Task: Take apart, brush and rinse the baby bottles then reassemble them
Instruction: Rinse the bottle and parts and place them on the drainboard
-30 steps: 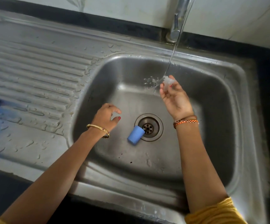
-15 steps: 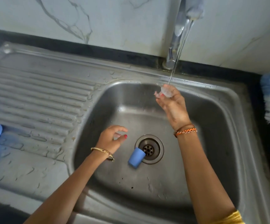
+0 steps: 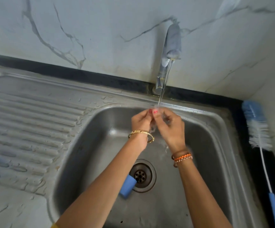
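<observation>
Both hands, left hand (image 3: pixel 141 122) and right hand (image 3: pixel 169 125), pinch a small clear part (image 3: pixel 158 111) under the tap (image 3: pixel 169 51) stream at twelve o'clock; a blue cap (image 3: pixel 127 186) lies at six o'clock by the drain (image 3: pixel 142 175).

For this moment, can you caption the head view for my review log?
Both hands, left and right, rinse a small clear bottle part under the running tap; a blue cap lies by the drain.
</observation>
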A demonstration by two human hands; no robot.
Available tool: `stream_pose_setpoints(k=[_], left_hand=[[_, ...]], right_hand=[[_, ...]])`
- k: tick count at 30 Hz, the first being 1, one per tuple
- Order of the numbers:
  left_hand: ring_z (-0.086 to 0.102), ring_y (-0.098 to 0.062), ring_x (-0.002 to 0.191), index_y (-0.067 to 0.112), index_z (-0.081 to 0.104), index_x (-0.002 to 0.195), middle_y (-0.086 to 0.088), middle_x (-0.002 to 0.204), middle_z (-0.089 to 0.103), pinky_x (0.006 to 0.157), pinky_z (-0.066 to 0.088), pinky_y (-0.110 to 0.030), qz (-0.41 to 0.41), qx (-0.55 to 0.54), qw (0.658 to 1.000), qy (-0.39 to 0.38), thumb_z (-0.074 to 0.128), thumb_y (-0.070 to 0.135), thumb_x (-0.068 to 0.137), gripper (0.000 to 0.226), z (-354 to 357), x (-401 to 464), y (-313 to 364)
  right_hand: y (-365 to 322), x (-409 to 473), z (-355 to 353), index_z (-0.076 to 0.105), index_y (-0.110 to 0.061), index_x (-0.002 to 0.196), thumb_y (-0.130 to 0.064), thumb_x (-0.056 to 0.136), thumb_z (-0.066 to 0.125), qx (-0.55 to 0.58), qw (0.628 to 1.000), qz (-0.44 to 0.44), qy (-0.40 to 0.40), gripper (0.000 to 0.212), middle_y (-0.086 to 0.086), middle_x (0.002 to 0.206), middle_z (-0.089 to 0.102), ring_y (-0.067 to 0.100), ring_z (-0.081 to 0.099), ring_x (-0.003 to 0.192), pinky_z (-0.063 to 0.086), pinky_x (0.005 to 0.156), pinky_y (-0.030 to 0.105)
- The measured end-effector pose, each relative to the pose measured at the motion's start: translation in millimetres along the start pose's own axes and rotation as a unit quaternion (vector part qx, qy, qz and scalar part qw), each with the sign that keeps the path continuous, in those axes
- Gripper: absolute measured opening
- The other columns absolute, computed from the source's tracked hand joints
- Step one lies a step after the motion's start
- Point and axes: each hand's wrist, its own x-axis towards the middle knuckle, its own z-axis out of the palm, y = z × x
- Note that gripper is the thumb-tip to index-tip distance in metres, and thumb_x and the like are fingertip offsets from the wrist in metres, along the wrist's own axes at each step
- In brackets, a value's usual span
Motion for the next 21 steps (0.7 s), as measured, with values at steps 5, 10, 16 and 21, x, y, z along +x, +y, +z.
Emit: stream_pose_setpoints(k=[5, 10, 16, 21], left_hand=[[0.061, -0.011, 0.064, 0.004, 0.07, 0.082, 0.008, 0.06, 0.068, 0.064, 0.052, -0.025, 0.031, 0.032, 0.999, -0.002, 0.057, -0.005, 0.086, 0.016, 1, 5, 0], [0.067, -0.007, 0.061, 0.012, 0.072, 0.067, 0.001, 0.065, 0.071, 0.058, 0.054, -0.017, -0.003, -0.064, 0.996, -0.063, 0.049, -0.009, 0.087, 0.037, -3, 13, 13], [0.067, -0.007, 0.062, 0.0, 0.066, 0.082, 0.0, 0.065, 0.071, 0.057, 0.054, -0.016, -0.045, -0.039, 0.992, -0.113, 0.047, -0.011, 0.087, 0.023, -9, 14, 12], [0.067, -0.008, 0.076, -0.004, 0.059, 0.109, -0.003, 0.082, 0.069, 0.074, 0.054, -0.015, -0.059, 0.009, 0.988, -0.143, 0.043, -0.01, 0.091, 0.025, -11, 12, 8]], right_hand=[[-3, 6, -8, 0.069, -0.02, 0.094, -0.059, 0.086, 0.045, -0.21, 0.977, -0.031, -0.01, 0.047, 0.001, 0.107, 0.044, 0.016, 0.037, 0.104, 0.038, 0.085, 0.031], [-5, 6, -9, 0.069, -0.027, 0.104, -0.041, 0.093, 0.045, -0.059, 0.995, 0.023, -0.078, 0.03, 0.0, 0.103, 0.047, 0.012, 0.04, 0.105, 0.036, 0.084, 0.027], [9, 3, -10, 0.068, -0.03, 0.093, -0.051, 0.091, 0.04, -0.036, 0.988, 0.044, -0.146, 0.036, 0.004, 0.105, 0.057, 0.015, 0.047, 0.105, 0.043, 0.087, 0.032], [7, 1, -16, 0.065, -0.012, 0.095, -0.021, 0.099, 0.041, 0.072, 0.979, 0.082, -0.172, 0.026, -0.001, 0.1, 0.056, 0.008, 0.051, 0.095, 0.041, 0.077, 0.014]])
